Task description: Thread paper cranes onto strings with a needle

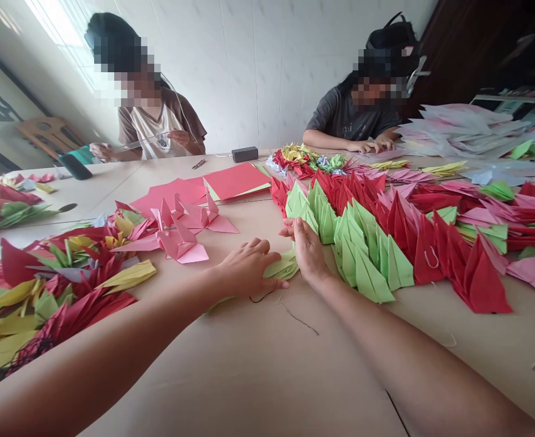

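My left hand [246, 267] rests palm down on the table with its fingers curled over a small stack of light green folded paper pieces [282, 267]. My right hand [307, 246] stands on edge just right of that stack, fingers straight and together, pressing against its side. Directly right of it lies a long row of green folded paper pieces [362, 255], followed by red folded pieces [431, 243] and pink ones. A thin dark thread [294, 315] lies on the table below my hands.
Pink paper cranes [180, 233] and flat red and pink sheets [235, 181] lie ahead to the left. A heap of red, yellow and green folded paper [44, 285] fills the left edge. Two people sit across the table handling paper. A black box [244, 154] sits at the far side.
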Demonstrator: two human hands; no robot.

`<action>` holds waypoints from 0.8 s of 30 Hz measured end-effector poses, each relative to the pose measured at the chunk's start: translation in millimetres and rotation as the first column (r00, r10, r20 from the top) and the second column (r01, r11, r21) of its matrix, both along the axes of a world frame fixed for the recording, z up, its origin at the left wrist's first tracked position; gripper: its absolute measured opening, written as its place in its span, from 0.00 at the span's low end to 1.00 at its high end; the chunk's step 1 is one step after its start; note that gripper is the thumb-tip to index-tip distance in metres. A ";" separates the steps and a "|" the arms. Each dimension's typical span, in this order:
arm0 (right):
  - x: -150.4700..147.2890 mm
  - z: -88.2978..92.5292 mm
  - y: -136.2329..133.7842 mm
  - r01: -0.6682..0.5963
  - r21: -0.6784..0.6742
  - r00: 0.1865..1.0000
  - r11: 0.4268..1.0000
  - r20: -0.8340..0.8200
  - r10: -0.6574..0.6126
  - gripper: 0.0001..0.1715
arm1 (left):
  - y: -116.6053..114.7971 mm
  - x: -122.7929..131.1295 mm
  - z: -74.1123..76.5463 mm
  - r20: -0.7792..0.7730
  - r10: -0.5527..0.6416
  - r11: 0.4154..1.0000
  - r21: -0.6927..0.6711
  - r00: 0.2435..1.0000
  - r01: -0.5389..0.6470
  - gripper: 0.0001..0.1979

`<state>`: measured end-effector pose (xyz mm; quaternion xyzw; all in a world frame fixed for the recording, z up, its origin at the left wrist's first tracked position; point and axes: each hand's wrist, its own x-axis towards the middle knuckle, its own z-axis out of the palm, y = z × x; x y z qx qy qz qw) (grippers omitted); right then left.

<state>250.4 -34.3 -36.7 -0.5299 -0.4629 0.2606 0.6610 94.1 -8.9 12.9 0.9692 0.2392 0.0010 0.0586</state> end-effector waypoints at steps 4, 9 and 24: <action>-1.2 -1.1 -1.2 -0.005 -0.009 1.000 1.000 0.019 0.005 0.35 | 6.2 -7.2 11.2 0.070 0.024 1.000 -0.019 0.997 -0.023 0.30; -2.2 -4.6 -2.1 0.005 -0.017 1.000 1.000 0.005 -0.005 0.34 | 3.0 -51.6 44.5 0.240 0.163 0.986 -0.015 0.957 -0.164 0.24; -0.5 -3.2 -3.9 -0.017 -0.023 0.999 1.000 0.041 0.018 0.36 | -26.7 -121.5 7.7 0.068 0.184 0.981 0.045 0.981 -0.187 0.21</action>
